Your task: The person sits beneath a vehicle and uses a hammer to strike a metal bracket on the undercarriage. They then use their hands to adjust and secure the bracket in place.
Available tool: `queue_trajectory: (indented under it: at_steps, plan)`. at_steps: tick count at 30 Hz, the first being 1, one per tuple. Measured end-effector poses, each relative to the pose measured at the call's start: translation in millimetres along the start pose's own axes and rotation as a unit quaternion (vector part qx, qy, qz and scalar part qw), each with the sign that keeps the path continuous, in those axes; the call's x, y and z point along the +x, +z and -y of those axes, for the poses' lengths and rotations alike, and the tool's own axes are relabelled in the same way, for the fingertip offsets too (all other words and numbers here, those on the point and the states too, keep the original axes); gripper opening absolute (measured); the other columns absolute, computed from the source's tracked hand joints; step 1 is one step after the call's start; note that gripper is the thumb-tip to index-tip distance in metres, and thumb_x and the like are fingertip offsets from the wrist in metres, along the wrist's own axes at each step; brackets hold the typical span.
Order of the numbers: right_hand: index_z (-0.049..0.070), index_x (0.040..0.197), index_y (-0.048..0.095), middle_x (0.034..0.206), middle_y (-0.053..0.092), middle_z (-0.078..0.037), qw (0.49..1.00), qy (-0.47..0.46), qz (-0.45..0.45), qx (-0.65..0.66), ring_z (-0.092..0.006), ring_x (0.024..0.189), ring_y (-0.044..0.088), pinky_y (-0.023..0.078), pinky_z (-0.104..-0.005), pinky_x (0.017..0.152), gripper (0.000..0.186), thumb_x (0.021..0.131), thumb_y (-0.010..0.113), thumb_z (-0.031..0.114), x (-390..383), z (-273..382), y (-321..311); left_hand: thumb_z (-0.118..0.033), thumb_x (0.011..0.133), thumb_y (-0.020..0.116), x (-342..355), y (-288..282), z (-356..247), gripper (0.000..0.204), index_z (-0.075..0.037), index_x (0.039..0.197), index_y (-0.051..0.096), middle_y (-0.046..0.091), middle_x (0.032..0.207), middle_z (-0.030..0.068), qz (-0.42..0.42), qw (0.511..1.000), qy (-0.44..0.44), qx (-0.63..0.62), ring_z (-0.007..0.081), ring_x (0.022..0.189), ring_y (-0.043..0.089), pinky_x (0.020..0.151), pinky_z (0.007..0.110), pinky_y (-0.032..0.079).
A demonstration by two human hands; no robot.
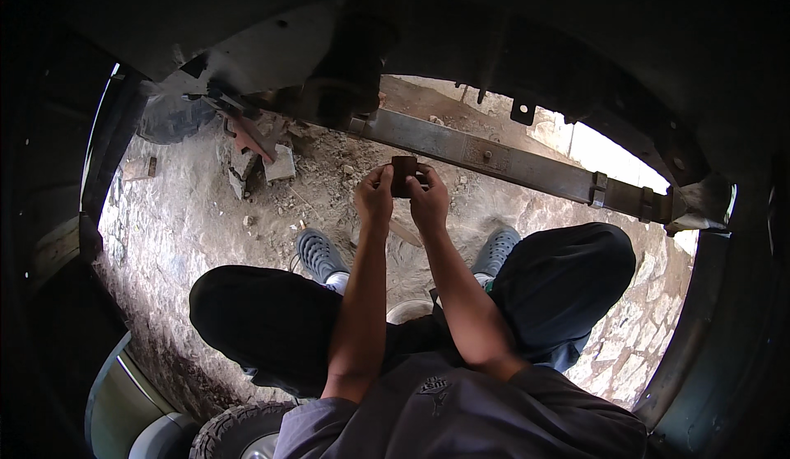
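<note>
Both my hands meet in front of me, holding a small dark brown, roughly rectangular piece [402, 177] between them. My left hand [375, 197] grips its left side with the fingers closed. On the other side, my right hand [429, 199] pinches its right edge. The piece looks flat and dull; its exact kind cannot be made out. Just beyond my hands, a long metal leaf spring [461, 148] with a bolt head and clamps runs slantwise from upper left to lower right, apart from my hands.
Dark vehicle body panels and a frame [592, 80] surround me overhead and at the sides. Broken blocks [281, 163] and a reddish tool-like piece [250, 136] lie at left among rubble. My shoes [319, 253] rest on dirt ground. A tyre [234, 430] shows at lower left.
</note>
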State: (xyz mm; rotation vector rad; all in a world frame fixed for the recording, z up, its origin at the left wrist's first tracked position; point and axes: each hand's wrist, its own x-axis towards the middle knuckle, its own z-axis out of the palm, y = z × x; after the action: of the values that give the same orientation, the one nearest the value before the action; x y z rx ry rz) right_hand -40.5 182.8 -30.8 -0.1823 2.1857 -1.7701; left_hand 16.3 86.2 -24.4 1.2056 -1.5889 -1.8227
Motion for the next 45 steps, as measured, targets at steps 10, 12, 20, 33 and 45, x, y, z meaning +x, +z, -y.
queue_trajectory:
  at_steps: [10, 12, 20, 33, 45]
  plan:
    - [0.008, 0.123, 0.074, 0.101, 0.080, -0.015, 0.994, -0.108, -0.033, -0.006, -0.0285, 0.096, 0.079, 0.060, -0.0389, 0.086, 0.033, 0.090, 0.074, 0.009, -3, 19, -8, -0.014, 0.099, 0.075, -12, -4, -26, 0.023, 0.003, 0.114, 0.077, 0.079, 0.096, 0.0098, 0.072, 0.992, -0.042, -0.091, 0.0162, 0.082, 0.076, 0.073, 0.029, 0.063]
    - [0.007, 0.121, 0.074, 0.101, 0.080, -0.015, 0.993, -0.119, -0.022, -0.003, -0.0288, 0.096, 0.079, 0.060, -0.0385, 0.085, 0.030, 0.091, 0.074, 0.009, -2, 24, -10, -0.014, 0.099, 0.075, -13, -4, -27, 0.024, 0.004, 0.114, 0.077, 0.079, 0.096, 0.0103, 0.081, 0.990, -0.048, -0.108, 0.0165, 0.082, 0.077, 0.074, 0.029, 0.064]
    - [0.002, 0.113, 0.070, 0.099, 0.079, -0.016, 0.997, -0.067, 0.035, -0.007, -0.0275, 0.094, 0.079, 0.059, -0.0375, 0.080, 0.020, 0.097, 0.074, 0.014, -5, 46, -19, -0.015, 0.098, 0.077, -9, -18, -22, 0.028, 0.005, 0.118, 0.075, 0.078, 0.101, 0.0110, 0.127, 0.988, -0.036, -0.077, 0.0172, 0.083, 0.076, 0.076, 0.029, 0.063]
    - [0.004, 0.121, 0.061, 0.096, 0.067, -0.002, 0.950, 0.002, 0.216, 0.227, -0.0073, 0.075, 0.059, 0.048, -0.0251, 0.065, 0.031, 0.101, 0.076, 0.022, -8, 49, -23, -0.018, 0.093, 0.085, -2, -33, -35, 0.019, -0.005, 0.098, 0.072, 0.067, 0.078, -0.0011, 0.202, 0.970, -0.053, -0.128, 0.0065, 0.066, 0.060, 0.058, 0.022, 0.046]
    - [0.005, 0.118, 0.074, 0.096, 0.077, -0.009, 0.982, -0.088, 0.167, -0.015, -0.0184, 0.084, 0.073, 0.056, -0.0326, 0.075, 0.027, 0.098, 0.077, 0.023, -8, 75, -38, -0.045, 0.104, 0.068, 0, -37, -26, 0.037, -0.009, 0.108, 0.066, 0.062, 0.083, -0.0010, 0.159, 0.916, -0.157, -0.333, 0.0106, 0.072, 0.061, 0.064, 0.028, 0.052]
